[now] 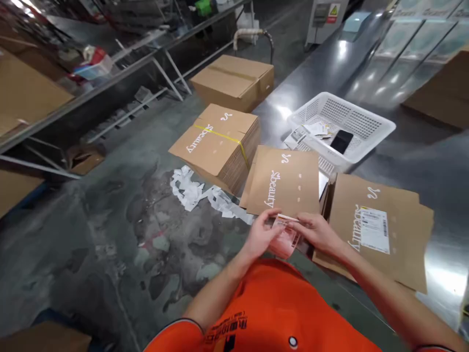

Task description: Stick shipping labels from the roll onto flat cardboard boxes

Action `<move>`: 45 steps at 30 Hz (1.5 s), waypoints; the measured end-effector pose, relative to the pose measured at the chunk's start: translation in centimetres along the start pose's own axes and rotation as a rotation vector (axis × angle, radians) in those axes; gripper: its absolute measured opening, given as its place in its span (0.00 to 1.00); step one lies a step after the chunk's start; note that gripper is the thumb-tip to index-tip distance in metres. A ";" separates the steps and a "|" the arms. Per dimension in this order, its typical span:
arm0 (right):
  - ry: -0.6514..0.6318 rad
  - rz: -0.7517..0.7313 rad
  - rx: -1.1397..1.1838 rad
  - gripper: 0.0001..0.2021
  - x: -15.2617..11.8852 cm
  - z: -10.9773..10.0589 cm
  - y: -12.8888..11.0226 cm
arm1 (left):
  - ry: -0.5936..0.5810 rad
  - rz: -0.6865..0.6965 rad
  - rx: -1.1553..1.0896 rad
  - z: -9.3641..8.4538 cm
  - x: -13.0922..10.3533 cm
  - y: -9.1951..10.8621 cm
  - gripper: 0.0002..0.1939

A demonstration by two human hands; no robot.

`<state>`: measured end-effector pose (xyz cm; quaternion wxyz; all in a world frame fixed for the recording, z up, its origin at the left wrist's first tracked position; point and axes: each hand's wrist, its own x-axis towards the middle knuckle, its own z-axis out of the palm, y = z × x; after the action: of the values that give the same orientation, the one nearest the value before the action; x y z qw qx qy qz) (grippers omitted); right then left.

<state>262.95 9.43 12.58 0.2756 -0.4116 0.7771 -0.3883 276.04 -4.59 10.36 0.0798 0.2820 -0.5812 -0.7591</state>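
Between my two hands is a printed shipping label [284, 244], close in front of my orange shirt and curling at its lower end. My left hand [259, 235] pinches its left edge, and my right hand [318, 233] grips its upper right corner. Just beyond the fingers lies a flat brown cardboard piece [293, 182] with white "beauty" lettering, on top of another piece. To the right, a stack of flat cardboard [403, 220] carries a white label [374, 230] stuck on its top piece.
A white plastic basket [377, 128] on the metal table [370, 88] holds a black phone [342, 141] and papers. Left of the table stand a strapped bundle of flat cardboard [220, 142] and a taped carton [234, 76]. White paper scraps [188, 188] litter the floor.
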 end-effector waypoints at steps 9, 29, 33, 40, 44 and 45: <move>0.226 -0.153 -0.348 0.19 11.2 -1.6 4.8 | 0.051 -0.241 -0.080 -1.1 2.3 -6.4 0.25; 0.413 0.222 -0.501 0.30 5.8 0.2 6.7 | 0.347 -0.142 -0.358 -4.6 2.2 -1.3 0.27; 0.559 0.509 -0.165 0.36 -1.8 -8.0 9.9 | 0.021 -0.151 -0.272 -0.2 0.3 0.1 0.28; 0.661 0.582 -0.468 0.43 -14.7 -10.8 13.0 | -0.376 -0.427 -0.053 3.9 -1.1 -4.5 0.29; 0.344 0.146 -0.241 0.36 -7.8 -7.4 7.2 | -0.475 -0.447 0.018 2.9 -1.9 -5.9 0.25; 0.239 0.078 -0.147 0.32 -5.6 -6.3 5.6 | -0.482 -0.434 0.049 2.4 -2.0 -5.7 0.25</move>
<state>258.70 18.66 11.97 0.1653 -0.3510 0.8461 -0.3654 277.62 0.09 6.18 -0.2306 0.2133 -0.5278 -0.7892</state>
